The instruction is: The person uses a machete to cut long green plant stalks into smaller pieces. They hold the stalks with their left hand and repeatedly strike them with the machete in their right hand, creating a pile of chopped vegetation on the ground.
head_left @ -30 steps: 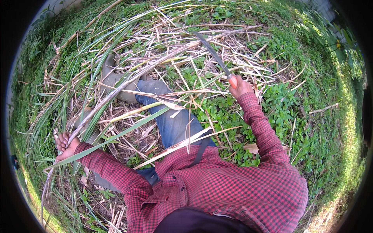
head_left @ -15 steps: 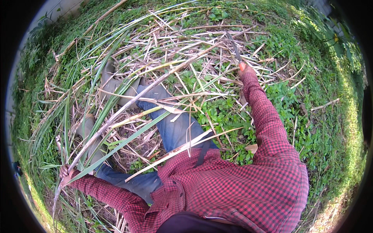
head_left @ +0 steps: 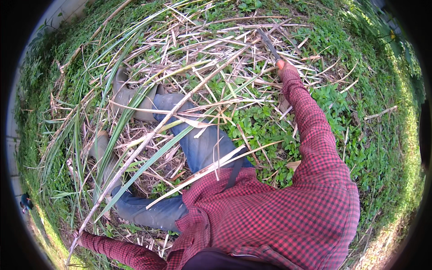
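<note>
My left hand, low at the left edge, is closed around the lower end of a long cane stalk. The stalk slants away across my legs, and its far end lies over the cut pieces near the machete's tip. Long green and dry leaves cross over my jeans alongside it. Farther off on the right, my right hand grips the orange handle of a machete. Its dark blade points away and to the left, close to the stalk's far end.
Chopped dry stalks and straw litter the ground ahead. My boots stand among long green leaves. Low leafy plants grow at the right. A pale block wall lies at the far left, and a small dark figure shows below it.
My left hand has drawn back toward me, lower in the picture, with the cane stalk in it. The machete and right hand appear slightly higher in the picture.
</note>
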A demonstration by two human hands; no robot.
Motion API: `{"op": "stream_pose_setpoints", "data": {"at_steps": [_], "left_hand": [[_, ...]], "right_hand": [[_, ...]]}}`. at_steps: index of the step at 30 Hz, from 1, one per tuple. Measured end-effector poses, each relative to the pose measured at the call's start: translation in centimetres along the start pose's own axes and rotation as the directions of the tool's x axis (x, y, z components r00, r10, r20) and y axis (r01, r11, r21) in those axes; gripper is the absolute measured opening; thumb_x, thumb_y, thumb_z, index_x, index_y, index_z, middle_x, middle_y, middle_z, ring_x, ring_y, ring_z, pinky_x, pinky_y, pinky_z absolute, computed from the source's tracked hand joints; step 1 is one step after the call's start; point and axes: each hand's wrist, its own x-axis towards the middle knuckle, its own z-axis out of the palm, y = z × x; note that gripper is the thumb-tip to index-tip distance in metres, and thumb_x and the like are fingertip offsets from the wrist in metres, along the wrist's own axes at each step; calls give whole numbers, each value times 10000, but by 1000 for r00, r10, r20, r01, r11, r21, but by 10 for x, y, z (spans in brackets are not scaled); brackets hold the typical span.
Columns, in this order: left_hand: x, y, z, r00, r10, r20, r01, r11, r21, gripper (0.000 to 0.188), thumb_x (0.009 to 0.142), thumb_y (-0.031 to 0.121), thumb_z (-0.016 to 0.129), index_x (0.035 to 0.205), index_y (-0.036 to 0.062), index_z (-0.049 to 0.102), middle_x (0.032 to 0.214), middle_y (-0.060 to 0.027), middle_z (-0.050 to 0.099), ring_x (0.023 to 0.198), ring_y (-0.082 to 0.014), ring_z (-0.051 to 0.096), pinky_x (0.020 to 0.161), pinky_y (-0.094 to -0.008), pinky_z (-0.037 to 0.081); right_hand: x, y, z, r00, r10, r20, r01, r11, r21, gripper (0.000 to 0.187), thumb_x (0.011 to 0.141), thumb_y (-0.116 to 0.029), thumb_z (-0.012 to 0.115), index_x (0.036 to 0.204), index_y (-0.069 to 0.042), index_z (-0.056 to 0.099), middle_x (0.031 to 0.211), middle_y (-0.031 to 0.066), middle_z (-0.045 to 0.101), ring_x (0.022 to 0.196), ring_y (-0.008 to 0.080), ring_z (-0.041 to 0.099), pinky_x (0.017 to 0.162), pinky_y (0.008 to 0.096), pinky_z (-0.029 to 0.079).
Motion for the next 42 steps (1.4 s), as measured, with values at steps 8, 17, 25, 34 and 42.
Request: {"op": "stream_pose_setpoints", "data": {"at_steps": [8, 17, 25, 34, 42], "left_hand": [[-209, -89, 1, 622, 515, 590, -412, -424, 806, 531, 871, 409, 498, 1242, 29, 521, 1260, -207, 488, 1177, -376, 436, 992, -517, 326], [-391, -248, 118, 3, -1000, -17, -687, -14, 726, 536, 940, 483, 372, 818, 8, 589, 618, -72, 564, 524, -187, 546, 521, -322, 437], [-407, -225, 119, -169, -901, 400, -809, 359, 466, 320, 899, 353, 541, 942, 44, 608, 692, -139, 616, 642, -302, 594, 581, -413, 441], [-362, -128, 87, 28, -805, 593, -966, 131, 223, 197, 838, 251, 620, 925, 77, 591, 744, -184, 604, 646, -391, 579, 551, -433, 440], [-336, -102, 55, -57, -641, 765, -998, 5, -70, 171, 842, 180, 608, 951, 51, 589, 730, -124, 548, 646, -321, 565, 532, -398, 437]], "right_hand": [[-100, -34, -9, 938, -304, 166, 334, 921, -199, 492, 790, -338, 602, 1226, -157, 462, 1022, 171, 633, 950, 329, 622, 822, 439, 504], [-163, -41, 4, 892, -417, 174, 437, 895, -95, 458, 792, -296, 613, 1160, -71, 458, 913, 214, 640, 852, 358, 638, 754, 455, 521], [-220, -30, 19, 714, -695, 78, 698, 715, -18, 475, 748, -252, 651, 1142, -84, 448, 886, 178, 636, 782, 369, 626, 693, 454, 514], [-69, -14, 12, 972, -232, 18, 232, 972, 21, 380, 784, -259, 624, 1114, -99, 526, 992, 171, 643, 925, 336, 628, 801, 433, 500], [-165, -51, -6, 730, -654, 198, 675, 735, -62, 448, 748, -246, 649, 1130, -92, 472, 887, 180, 644, 835, 353, 628, 726, 461, 510]]}}
